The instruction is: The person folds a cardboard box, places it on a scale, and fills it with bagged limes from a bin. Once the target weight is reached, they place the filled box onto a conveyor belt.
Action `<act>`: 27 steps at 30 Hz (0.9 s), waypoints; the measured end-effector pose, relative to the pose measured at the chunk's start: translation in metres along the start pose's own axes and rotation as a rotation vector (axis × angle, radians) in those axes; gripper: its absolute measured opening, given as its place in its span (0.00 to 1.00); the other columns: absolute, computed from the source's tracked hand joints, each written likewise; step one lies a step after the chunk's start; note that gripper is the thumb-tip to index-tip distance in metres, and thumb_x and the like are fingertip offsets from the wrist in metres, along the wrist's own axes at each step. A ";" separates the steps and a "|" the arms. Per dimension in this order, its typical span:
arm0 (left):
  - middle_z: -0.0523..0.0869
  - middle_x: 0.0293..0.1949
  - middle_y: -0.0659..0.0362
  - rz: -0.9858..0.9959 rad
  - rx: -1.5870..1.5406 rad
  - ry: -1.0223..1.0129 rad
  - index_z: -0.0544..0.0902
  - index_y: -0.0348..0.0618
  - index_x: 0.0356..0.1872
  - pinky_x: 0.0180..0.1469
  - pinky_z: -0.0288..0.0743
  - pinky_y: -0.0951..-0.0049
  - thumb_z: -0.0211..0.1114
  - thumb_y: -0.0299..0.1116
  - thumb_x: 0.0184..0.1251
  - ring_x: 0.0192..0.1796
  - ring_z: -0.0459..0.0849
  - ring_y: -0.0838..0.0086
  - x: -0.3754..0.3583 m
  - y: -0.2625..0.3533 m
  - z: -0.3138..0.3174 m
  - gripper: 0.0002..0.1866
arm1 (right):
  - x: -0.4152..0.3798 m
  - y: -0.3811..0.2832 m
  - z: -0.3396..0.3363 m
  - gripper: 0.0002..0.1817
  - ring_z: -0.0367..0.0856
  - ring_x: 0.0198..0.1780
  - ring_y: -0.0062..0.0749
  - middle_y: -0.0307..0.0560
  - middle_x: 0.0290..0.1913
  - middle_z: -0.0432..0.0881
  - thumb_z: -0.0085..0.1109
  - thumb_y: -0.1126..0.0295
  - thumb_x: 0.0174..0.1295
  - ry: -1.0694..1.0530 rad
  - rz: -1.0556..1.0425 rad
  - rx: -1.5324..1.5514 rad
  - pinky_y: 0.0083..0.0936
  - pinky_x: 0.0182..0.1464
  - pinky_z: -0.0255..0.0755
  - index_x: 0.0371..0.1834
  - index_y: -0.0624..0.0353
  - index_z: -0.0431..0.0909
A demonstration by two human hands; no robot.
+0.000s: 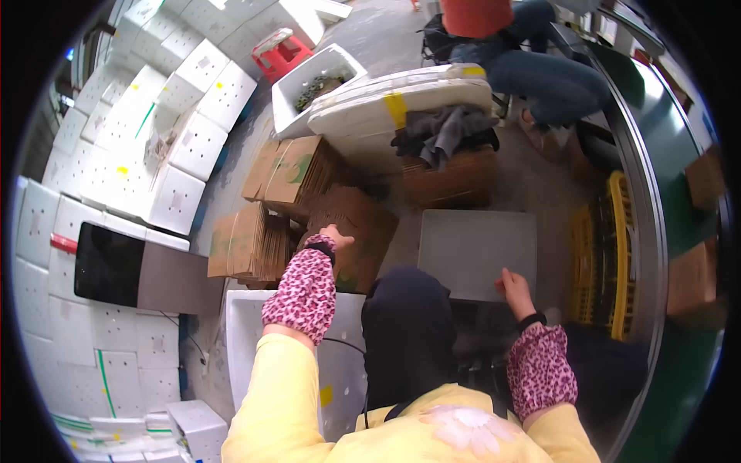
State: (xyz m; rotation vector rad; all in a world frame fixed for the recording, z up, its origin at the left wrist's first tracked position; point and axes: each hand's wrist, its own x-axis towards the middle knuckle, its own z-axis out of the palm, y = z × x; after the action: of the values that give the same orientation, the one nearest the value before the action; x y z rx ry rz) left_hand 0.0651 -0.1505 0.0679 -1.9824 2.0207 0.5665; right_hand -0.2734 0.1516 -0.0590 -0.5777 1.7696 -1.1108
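My left hand reaches over flattened cardboard boxes, its fingers apart and nothing seen in them. Two strapped bundles of folded cartons, an upper bundle and a lower bundle, stand just left of it. My right hand is over the near right corner of a pale grey square top. Its fingers are curled in with the thumb up, and no object shows in it. Both forearms wear pink patterned sleeves. A white foam box sits beside my left leg, below the left arm.
White foam boxes are stacked along the left, with a dark-screened panel before them. Ahead, grey cloth lies on a brown carton. A yellow crate and a green conveyor flank my right. Another person sits beyond.
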 end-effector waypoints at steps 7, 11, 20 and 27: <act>0.76 0.50 0.54 -0.032 0.344 0.343 0.71 0.45 0.50 0.47 0.78 0.63 0.70 0.40 0.52 0.55 0.76 0.62 0.031 -0.006 0.018 0.25 | -0.002 -0.013 0.008 0.21 0.80 0.31 0.29 0.47 0.32 0.82 0.46 0.57 0.68 -0.011 -0.007 -0.112 0.26 0.37 0.73 0.35 0.69 0.77; 0.78 0.47 0.49 0.055 0.218 0.306 0.72 0.41 0.46 0.52 0.75 0.61 0.70 0.35 0.53 0.51 0.79 0.57 0.019 -0.018 0.004 0.21 | 0.005 -0.015 0.020 0.19 0.80 0.32 0.31 0.48 0.32 0.82 0.48 0.59 0.66 -0.061 0.044 -0.141 0.26 0.37 0.72 0.36 0.68 0.77; 0.76 0.42 0.54 0.080 -0.877 -0.113 0.65 0.39 0.49 0.37 0.80 0.62 0.59 0.31 0.59 0.42 0.81 0.67 -0.061 0.022 -0.085 0.19 | -0.045 -0.117 0.072 0.14 0.80 0.38 0.37 0.51 0.35 0.81 0.54 0.63 0.62 -0.206 -0.405 -0.196 0.28 0.42 0.72 0.40 0.64 0.78; 0.72 0.53 0.53 0.690 -0.472 -0.537 0.57 0.44 0.58 0.39 0.83 0.60 0.60 0.27 0.60 0.51 0.79 0.63 -0.099 0.068 -0.007 0.27 | -0.095 -0.175 0.084 0.26 0.70 0.60 0.48 0.61 0.58 0.71 0.52 0.58 0.64 -0.253 -0.519 -0.069 0.31 0.61 0.63 0.58 0.67 0.68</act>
State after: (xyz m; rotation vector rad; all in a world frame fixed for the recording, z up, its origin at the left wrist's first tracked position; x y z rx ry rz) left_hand 0.0017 -0.0653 0.1246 -1.0450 2.2813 1.6402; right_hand -0.1710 0.1039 0.1255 -1.2127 1.4777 -1.2559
